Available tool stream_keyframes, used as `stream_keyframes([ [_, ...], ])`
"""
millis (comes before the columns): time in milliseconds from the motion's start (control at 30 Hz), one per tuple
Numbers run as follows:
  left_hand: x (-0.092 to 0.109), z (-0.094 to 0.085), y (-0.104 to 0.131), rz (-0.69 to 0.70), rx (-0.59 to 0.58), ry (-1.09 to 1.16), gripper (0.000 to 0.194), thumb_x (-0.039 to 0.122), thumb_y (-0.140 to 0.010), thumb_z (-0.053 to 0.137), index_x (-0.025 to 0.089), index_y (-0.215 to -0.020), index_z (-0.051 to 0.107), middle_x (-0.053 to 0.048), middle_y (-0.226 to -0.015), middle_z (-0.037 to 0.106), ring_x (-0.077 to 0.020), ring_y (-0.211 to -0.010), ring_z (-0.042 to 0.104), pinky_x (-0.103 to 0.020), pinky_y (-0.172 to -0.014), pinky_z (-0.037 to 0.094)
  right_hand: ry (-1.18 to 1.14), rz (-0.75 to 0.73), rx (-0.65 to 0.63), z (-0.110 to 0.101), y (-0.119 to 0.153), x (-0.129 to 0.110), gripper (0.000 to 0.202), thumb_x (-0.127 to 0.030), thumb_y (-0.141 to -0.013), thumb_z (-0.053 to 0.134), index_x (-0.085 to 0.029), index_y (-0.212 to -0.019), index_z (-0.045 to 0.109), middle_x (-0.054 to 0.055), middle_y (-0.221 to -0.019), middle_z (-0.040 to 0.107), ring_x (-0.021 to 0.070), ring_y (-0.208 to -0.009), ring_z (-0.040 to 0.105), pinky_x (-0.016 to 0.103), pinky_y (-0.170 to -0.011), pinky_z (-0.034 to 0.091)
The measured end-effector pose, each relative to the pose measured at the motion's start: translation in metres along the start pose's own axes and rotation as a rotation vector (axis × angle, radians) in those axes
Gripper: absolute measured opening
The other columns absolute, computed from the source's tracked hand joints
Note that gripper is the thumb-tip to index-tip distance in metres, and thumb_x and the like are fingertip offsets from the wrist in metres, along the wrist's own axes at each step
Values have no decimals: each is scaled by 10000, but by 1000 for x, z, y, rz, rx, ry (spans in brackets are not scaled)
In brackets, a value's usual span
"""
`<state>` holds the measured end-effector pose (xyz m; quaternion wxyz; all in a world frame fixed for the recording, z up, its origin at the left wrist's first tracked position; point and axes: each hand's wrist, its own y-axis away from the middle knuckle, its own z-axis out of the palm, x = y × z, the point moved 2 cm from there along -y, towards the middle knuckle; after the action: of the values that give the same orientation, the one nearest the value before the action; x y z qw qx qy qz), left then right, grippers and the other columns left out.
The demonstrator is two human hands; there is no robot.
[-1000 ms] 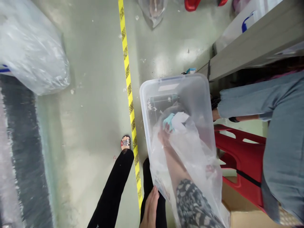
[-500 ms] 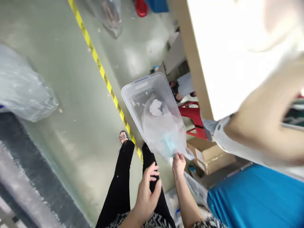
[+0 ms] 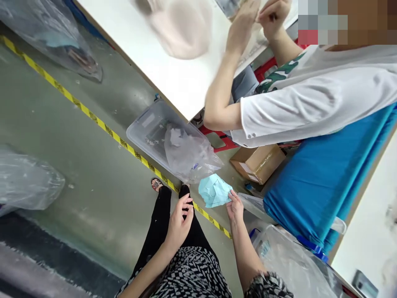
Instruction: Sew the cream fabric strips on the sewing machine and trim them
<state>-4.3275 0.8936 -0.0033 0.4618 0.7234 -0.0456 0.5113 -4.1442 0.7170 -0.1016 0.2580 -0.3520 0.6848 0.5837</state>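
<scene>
Between the fingertips of my right hand (image 3: pixel 235 207) is a crumpled light-blue paper (image 3: pixel 214 191) with dark writing on it. My left hand (image 3: pixel 180 221) hangs over my legs, its fingers slightly bent and apart, with nothing in it. Beyond the paper, a clear plastic bag (image 3: pixel 190 155) with pale contents lies over the near part of a translucent bin (image 3: pixel 138 131) on the floor.
A co-worker in a white shirt (image 3: pixel 288 107) sits at the white table (image 3: pixel 176 82) at upper right. An open cardboard box (image 3: pixel 263 163), blue cloth (image 3: pixel 297 178) and another clear bin (image 3: pixel 285 256) are on the right. Yellow tape (image 3: pixel 89 120) crosses the floor.
The blue paper is now in full view, apart from the plastic bag, in my right hand. The view has turned, so more of the table and the co-worker shows.
</scene>
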Motion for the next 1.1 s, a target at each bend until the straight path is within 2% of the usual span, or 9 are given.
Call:
stream_keyframes([
  [167,7,14,-2,-10,23,-73,572,413,-761,699,200,-1272,557,-150,-1301,599,-284,-1187,566,-449,-945,493,40,42,-121,-6,34,-34,403,-392,-527,821,-178,-843,693,13,-736,662,147,-624,549,276,-573,446],
  [267,28,29,2,-161,-214,32,581,471,-713,759,163,-1192,642,-143,-1223,669,-322,-1162,593,-464,-985,472,108,54,-346,-2,61,-79,411,-383,-564,845,-166,-894,731,24,-756,677,139,-617,539,260,-569,433],
  [367,58,49,15,-204,-352,291,526,511,-752,729,134,-1118,700,-130,-1106,728,-306,-1063,654,-437,-959,499,307,-191,-606,5,77,-133,356,-443,-695,762,-174,-925,731,37,-862,694,163,-736,583,280,-681,471],
  [533,90,70,32,20,-307,288,435,422,-800,718,158,-1145,707,-108,-1189,706,-282,-1182,606,-438,-1090,412,259,-527,-600,4,67,-196,429,-490,-756,702,-183,-1054,685,56,-1019,694,190,-875,619,318,-805,487],
  [600,95,74,33,67,-288,253,429,429,-817,700,178,-1166,699,-99,-1237,684,-278,-1226,579,-437,-1121,379,189,-496,-557,-6,56,-201,521,-520,-725,722,-185,-1120,660,54,-961,704,182,-820,626,304,-753,495],
  [700,103,78,32,133,-253,271,458,447,-851,660,213,-1245,651,-81,-1338,622,-265,-1291,525,-414,-1140,360,38,-230,-502,-27,45,-187,593,-559,-669,759,-195,-1126,660,58,-880,725,193,-782,647,298,-696,511],
  [833,114,81,30,221,-209,246,463,445,-878,627,231,-1288,615,-67,-1377,592,-255,-1318,498,-392,-1144,360,-184,132,-650,-36,60,-150,642,-617,-517,825,-176,-971,715,92,-891,743,230,-720,666,340,-655,535],
  [933,125,84,30,270,-194,227,456,454,-880,618,216,-1269,624,-72,-1347,614,-253,-1321,496,-373,-1124,384,-297,174,-681,-27,80,-137,598,-553,-492,870,-166,-921,722,88,-865,748,227,-719,668,326,-654,535],
  [1100,147,80,31,275,-113,290,532,513,-814,676,206,-1245,624,-96,-1307,639,-272,-1250,562,-368,-1029,469,-284,145,-690,-18,86,-148,542,-438,-450,928,-167,-880,740,85,-853,756,253,-809,696,367,-807,542],
])
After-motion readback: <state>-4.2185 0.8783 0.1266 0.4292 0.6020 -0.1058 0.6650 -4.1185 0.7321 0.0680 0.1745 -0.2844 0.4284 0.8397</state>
